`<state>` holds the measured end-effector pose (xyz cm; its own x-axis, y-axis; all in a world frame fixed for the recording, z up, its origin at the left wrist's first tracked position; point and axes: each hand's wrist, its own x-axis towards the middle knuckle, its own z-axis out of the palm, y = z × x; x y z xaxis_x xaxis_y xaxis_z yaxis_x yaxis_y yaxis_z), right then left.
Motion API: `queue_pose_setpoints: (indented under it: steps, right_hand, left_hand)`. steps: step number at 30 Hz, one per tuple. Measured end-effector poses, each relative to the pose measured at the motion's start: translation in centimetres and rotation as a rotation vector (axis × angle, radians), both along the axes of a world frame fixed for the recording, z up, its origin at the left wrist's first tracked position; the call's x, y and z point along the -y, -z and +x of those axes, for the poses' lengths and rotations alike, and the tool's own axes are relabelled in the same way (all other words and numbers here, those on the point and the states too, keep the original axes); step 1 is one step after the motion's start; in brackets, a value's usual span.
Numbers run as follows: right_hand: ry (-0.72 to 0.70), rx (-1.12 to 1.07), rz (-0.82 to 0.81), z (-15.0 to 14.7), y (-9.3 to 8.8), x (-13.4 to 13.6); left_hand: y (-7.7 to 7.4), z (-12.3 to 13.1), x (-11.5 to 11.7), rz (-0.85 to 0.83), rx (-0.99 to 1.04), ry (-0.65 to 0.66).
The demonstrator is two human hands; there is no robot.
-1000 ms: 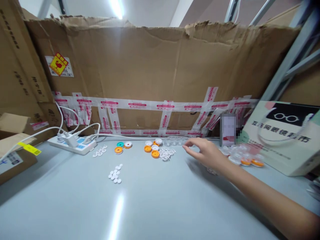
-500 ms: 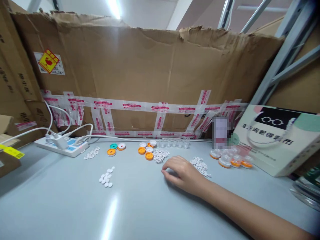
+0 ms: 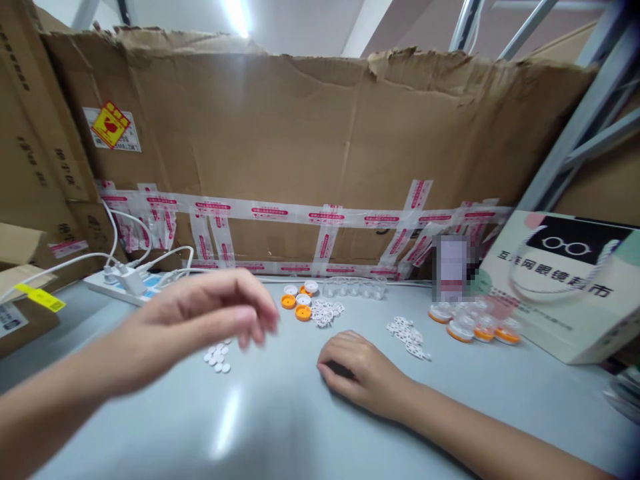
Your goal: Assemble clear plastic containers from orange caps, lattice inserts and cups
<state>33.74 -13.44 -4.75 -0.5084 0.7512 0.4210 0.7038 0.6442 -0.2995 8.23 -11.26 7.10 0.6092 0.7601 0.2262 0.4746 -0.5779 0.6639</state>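
My left hand (image 3: 210, 310) hangs above the left part of the table, slightly smeared by motion. Its fingers are loosely bent and no object shows in them. Below it lies a group of small white discs (image 3: 218, 359), partly covered by the wrist. My right hand (image 3: 357, 370) rests on the tabletop with thumb and forefinger tips together; anything between them is too small or hidden to see. Beyond it are a pile of small white perforated pieces (image 3: 327, 313) and another pile of white pieces (image 3: 407, 337). Orange and white round caps (image 3: 303, 312) lie behind the first pile.
A clear plastic row of cups (image 3: 354, 288) lies at the back. Clear-topped orange and white containers (image 3: 484, 328) stand right, near a paper bag (image 3: 555, 287). A power strip (image 3: 107, 287) with white cables sits left. A big cardboard box (image 3: 300, 133) walls the back.
My left hand has come into view from the left, covering the green and orange caps there. My right hand has drawn slightly nearer to me. The view has shifted a little.
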Motion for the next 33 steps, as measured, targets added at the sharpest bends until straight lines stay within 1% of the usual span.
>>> queue_pose_setpoints:
  steps: [1, 3, 4, 5, 7, 9, 10, 12, 15, 18, 20, 22, 23, 25, 27, 29, 31, 33]
  right_hand:
    - [-0.002, -0.001, -0.002, 0.0, 0.0, 0.0]
    - [-0.004, -0.002, -0.005, 0.0, 0.1, 0.0]
    - [-0.006, -0.002, -0.008, 0.0, 0.2, 0.0]
    - [-0.007, -0.003, -0.011, 0.0, 0.2, -0.1]
    - [-0.009, -0.011, -0.018, 0.0, 0.3, -0.2]
    - [-0.009, -0.02, -0.029, -0.1, 0.3, -0.3]
    - [-0.008, -0.024, -0.035, -0.1, 0.3, -0.4]
    - [-0.007, -0.024, -0.047, -0.1, 0.4, -0.4]
    - [-0.015, -0.026, -0.055, 0.0, 0.5, -0.4]
    - [-0.026, -0.047, -0.058, 0.0, 0.6, -0.4]
    - [-0.03, -0.07, -0.065, 0.0, 0.6, -0.5]
    - [-0.031, -0.093, -0.08, -0.1, 0.6, -0.5]
    - [-0.032, -0.104, -0.088, -0.1, 0.6, -0.5]
    - [-0.028, -0.123, -0.101, -0.1, 0.6, -0.5]
    - [-0.023, -0.14, -0.107, -0.2, 0.6, -0.5]
    - [-0.02, -0.151, -0.114, -0.1, 0.6, -0.5]
    - [-0.019, -0.157, -0.123, -0.1, 0.6, -0.5]
    - [-0.02, -0.163, -0.133, 0.0, 0.7, -0.5]
  left_hand:
    - [0.1, -1.0, -1.9, 0.001, -0.026, -0.064]
    - [1.0, -3.7, -5.5, 0.149, -0.127, -0.271]
    - [1.9, -5.3, -7.0, 0.197, -0.218, -0.356]
    - [2.9, -6.8, -8.2, 0.204, -0.305, -0.422]
    - [5.1, -9.2, -10.0, 0.198, -0.434, -0.511]
    - [6.8, -10.5, -10.8, 0.195, -0.467, -0.545]
    - [7.4, -10.7, -11.0, 0.197, -0.473, -0.549]
    - [8.1, -10.6, -11.3, 0.198, -0.472, -0.534]
    - [8.4, -10.2, -11.6, 0.203, -0.465, -0.503]
    - [8.1, -10.0, -11.6, 0.216, -0.454, -0.498]
    - [7.5, -9.2, -10.9, 0.242, -0.435, -0.499]
    - [7.0, -7.4, -9.4, 0.277, -0.397, -0.45]
    - [6.8, -6.0, -8.5, 0.292, -0.372, -0.385]
    - [6.9, -2.7, -6.4, 0.311, -0.294, -0.154]
    - [7.6, 0.7, -4.5, 0.286, -0.27, 0.036]
    - [8.7, 3.5, -3.2, 0.279, -0.312, 0.157]
    - [9.8, 5.3, -2.6, 0.25, -0.337, 0.22]
    - [10.3, 6.0, -2.5, 0.206, -0.334, 0.231]
